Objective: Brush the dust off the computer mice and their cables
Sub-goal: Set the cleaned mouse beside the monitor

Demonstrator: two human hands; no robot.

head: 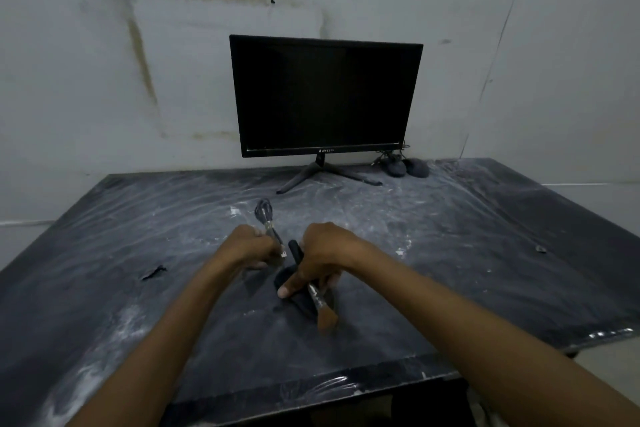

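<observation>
Head view: the right hand (pixel 320 262) grips a brush (pixel 320 305) over a mouse (pixel 294 298). The left hand (pixel 251 248) holds its bundled cable (pixel 266 222). Two more mice (pixel 407 166) wait at 1 o'clock, probably undusted.

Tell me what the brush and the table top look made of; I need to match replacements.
Brush: dark handle, likely plastic or painted wood, shiny metal-looking ferrule, tan bristles. Table: dark board under clear plastic film, judging by the wrinkles and glare, dusted white.
</observation>
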